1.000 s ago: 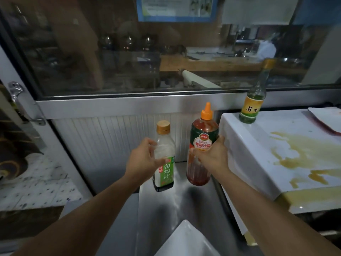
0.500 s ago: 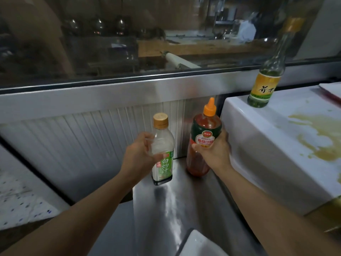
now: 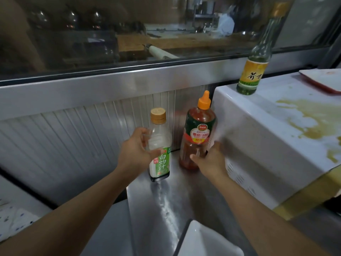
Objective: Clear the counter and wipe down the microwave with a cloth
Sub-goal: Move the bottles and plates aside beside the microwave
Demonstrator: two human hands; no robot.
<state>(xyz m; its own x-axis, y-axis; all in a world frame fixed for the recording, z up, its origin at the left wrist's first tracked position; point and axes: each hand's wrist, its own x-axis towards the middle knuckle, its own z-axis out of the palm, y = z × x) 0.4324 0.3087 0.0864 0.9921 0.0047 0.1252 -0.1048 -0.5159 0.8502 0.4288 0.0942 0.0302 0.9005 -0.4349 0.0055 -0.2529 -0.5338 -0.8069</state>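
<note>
At the near edge, one white dish [image 3: 204, 242] lies on the steel counter [image 3: 162, 204], and only its corner is seen. Two bare forearms reach forward over this counter, one from each side. The left hand [image 3: 135, 154] is curled around the middle of one clear bottle [image 3: 159, 145], which has a tan cap and a green and white label; the thumb lies across the front of the label and the fingers go behind. The dark bottom of this bottle is at the counter surface, but I cannot tell if it touches or is a little lifted. Just beside it, to the right, stands one red sauce bottle [image 3: 198, 130] with an orange nozzle cap. The right hand [image 3: 210, 161] holds the lower part of this bottle, the thumb on the front and the fingers around the right side, between the bottle and the microwave. The sauce bottle stands on the counter, very close to the white side wall of the one microwave [image 3: 258, 145]. The top of the microwave has yellow-brown stains spread over it. On its far left corner stands one green glass bottle [image 3: 255, 69] with a yellow label, upright, well apart from both hands. So there are three bottles in all: two in the hands and one on the microwave. At the far right of the microwave top lies one flat tray [image 3: 324, 80] with a red rim, partly cut by the edge. Behind all runs a ribbed metal wall [image 3: 77, 141] and above it one long window [image 3: 129, 30].
</note>
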